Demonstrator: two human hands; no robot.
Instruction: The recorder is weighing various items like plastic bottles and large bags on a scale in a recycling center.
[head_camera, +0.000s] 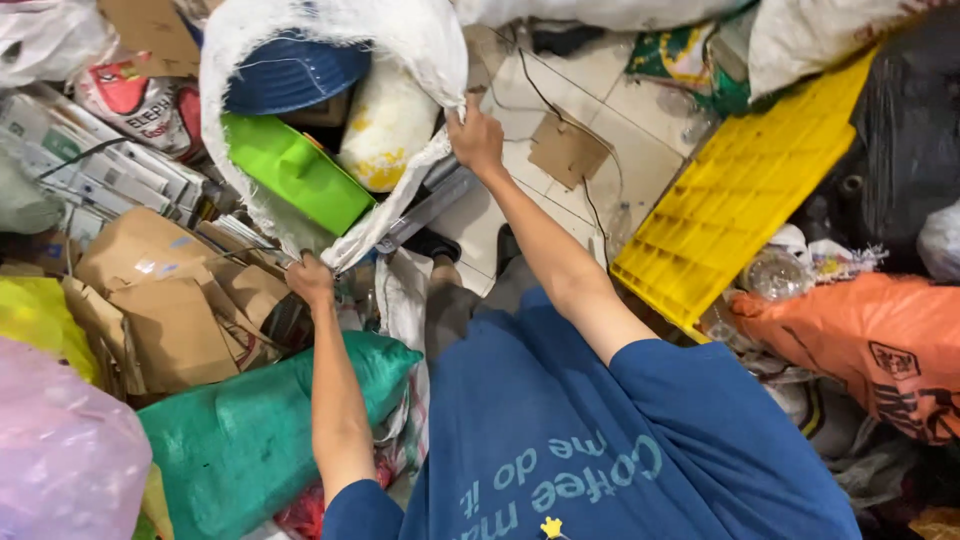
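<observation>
Head-camera view: a person in a blue T-shirt holds a white woven sack (420, 60) open by its rim, the left hand (310, 280) clenched on the lower edge and the right hand (476, 140) gripping the upper edge. Inside the sack lie a green plastic container (295, 175), a blue plastic lid (295, 72) and a white-and-yellow bag (385, 125). Flattened cardboard (165, 290) and a green sack (240, 440) lie beside the left arm, and a yellow plastic crate (740, 190) rests well to the right.

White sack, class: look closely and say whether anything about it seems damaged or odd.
The white sack looks worn: its mouth edge is ragged, with loose threads. The left hand and right hand grip that rim, holding it open over a green plastic piece and blue hat.
</observation>
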